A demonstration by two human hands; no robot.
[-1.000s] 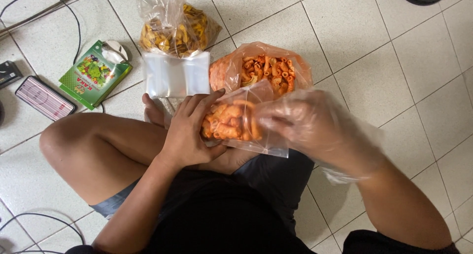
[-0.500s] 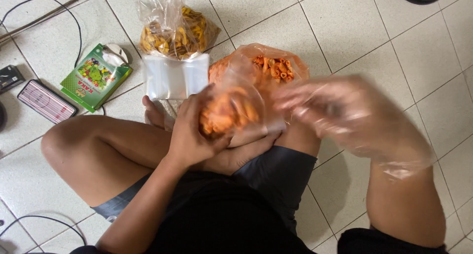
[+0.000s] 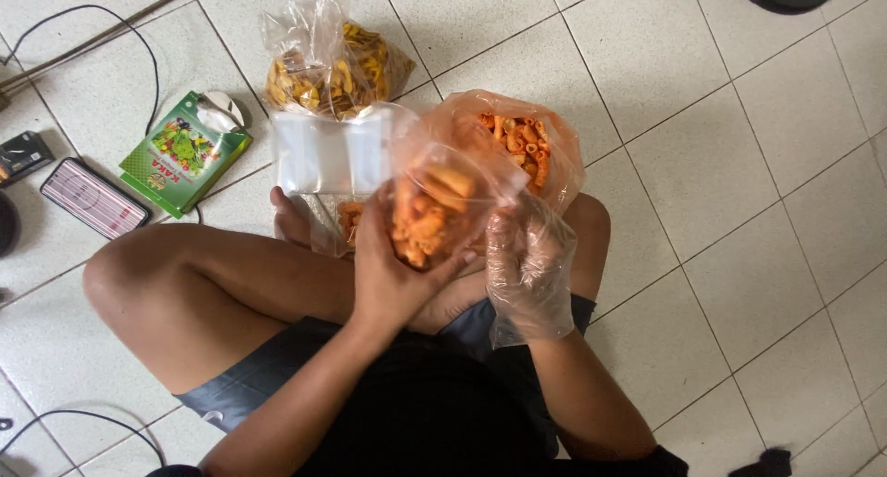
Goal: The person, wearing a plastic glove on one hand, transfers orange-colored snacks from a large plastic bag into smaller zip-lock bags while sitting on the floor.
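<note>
Care is advised: small clear plastic bag of orange snacks (image 3: 434,214) is clamped in left hand (image 3: 393,274); gloved right hand (image 3: 527,260), beside it, rests apart, fingers loosely curled.

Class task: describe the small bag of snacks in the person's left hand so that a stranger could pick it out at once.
Start at the crossed legs on the white tiled floor. Above the lap, the bare left hand cups a small clear plastic bag of orange snacks. Unlike the larger bags behind, it is lifted off the floor.
</note>
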